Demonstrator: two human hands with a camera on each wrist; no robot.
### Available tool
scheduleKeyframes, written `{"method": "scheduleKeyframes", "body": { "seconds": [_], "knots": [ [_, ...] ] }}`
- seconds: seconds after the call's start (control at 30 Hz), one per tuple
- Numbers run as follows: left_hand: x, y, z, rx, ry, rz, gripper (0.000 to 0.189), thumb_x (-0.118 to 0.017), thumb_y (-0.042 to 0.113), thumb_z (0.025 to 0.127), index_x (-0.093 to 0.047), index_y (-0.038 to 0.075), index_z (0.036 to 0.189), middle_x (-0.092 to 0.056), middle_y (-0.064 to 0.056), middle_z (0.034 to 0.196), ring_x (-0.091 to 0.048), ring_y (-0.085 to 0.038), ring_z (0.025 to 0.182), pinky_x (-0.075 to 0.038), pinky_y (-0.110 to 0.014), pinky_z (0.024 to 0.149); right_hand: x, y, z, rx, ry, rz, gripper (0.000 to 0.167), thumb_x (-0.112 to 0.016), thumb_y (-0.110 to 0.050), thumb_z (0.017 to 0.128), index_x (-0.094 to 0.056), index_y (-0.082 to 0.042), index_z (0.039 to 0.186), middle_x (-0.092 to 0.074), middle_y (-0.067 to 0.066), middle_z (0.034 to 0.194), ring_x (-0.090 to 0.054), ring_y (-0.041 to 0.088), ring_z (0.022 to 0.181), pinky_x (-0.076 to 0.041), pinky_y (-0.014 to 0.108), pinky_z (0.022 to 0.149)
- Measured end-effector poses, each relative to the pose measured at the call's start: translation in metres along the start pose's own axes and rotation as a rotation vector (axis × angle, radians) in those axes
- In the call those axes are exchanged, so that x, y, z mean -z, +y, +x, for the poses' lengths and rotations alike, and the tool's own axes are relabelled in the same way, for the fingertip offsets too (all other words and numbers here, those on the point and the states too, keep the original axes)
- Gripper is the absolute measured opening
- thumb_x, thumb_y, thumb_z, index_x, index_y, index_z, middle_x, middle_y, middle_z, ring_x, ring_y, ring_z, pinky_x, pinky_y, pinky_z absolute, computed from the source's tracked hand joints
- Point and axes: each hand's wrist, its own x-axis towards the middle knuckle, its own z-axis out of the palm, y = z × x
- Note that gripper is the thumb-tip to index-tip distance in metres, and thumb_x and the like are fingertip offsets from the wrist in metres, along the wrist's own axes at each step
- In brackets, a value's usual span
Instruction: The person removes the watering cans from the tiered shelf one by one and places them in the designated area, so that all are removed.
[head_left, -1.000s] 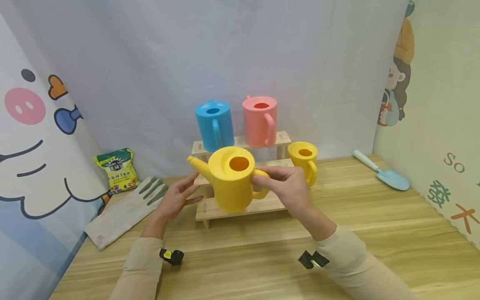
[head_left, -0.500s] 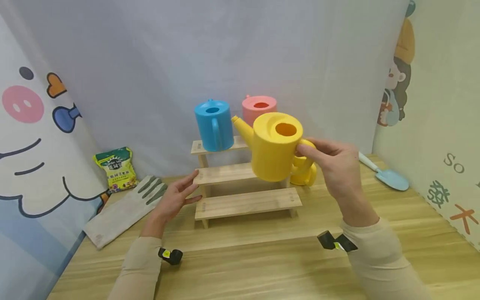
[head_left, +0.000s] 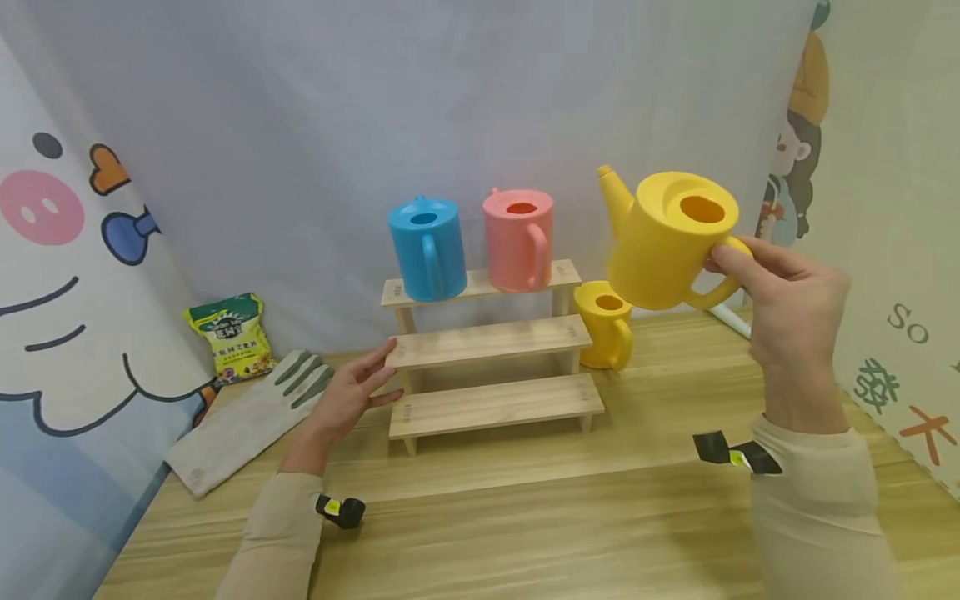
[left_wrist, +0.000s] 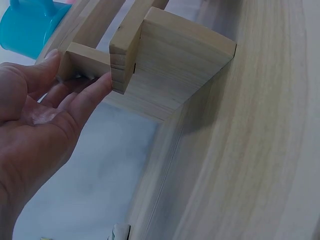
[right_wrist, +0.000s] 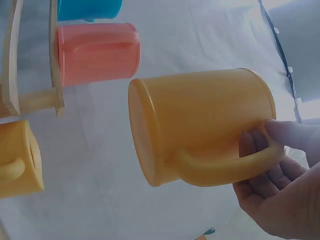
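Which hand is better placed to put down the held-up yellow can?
Probably the right hand: it grips that yellow can by its handle, while the left hand touches the wooden stand.

The right hand (head_left: 801,312) hides part of the pale handle (head_left: 731,320) lying behind it.

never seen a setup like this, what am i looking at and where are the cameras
There's no machine: these are a person's two bare hands. The large picture comes from a camera worn on the head; the two smaller ones come from cameras on each wrist.

The right hand holds a yellow watering can in the air by its handle. The left hand touches the left end of a wooden stand, with a blue can and pink can on its top step. Also on the table are another yellow can, a bag and a glove.
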Motion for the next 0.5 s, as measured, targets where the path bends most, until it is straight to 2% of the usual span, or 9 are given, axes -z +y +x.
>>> {"method": "scheduleKeyframes", "body": {
  "seconds": [0.23,0.5],
  "knots": [
    [0.0,0.0,0.0,0.0,0.001,0.006,0.059,-0.049,0.014,0.108,-0.022,0.006,0.16,-0.008,-0.007,0.167,-0.007,-0.027,0.152,-0.053,-0.04,0.101,0.016,0.017,0.018,-0.051,0.105,-0.113,0.032,-0.092,-0.003,0.069,-0.077,0.009,0.096,-0.075,0.007,0.073,-0.063,0.021,0.091,-0.049,0.022,0.081],
    [0.001,0.0,0.0,-0.001,-0.001,0.01,0.058,-0.048,0.014,0.108,-0.022,0.006,0.16,-0.008,-0.007,0.167,-0.007,-0.027,0.152,-0.053,-0.04,0.101,0.036,0.047,0.037,-0.164,0.193,-0.265,0.026,-0.092,-0.009,0.072,-0.081,0.0,0.094,-0.073,-0.001,0.069,-0.065,0.015,0.089,-0.045,0.027,0.102]
  ]
}}
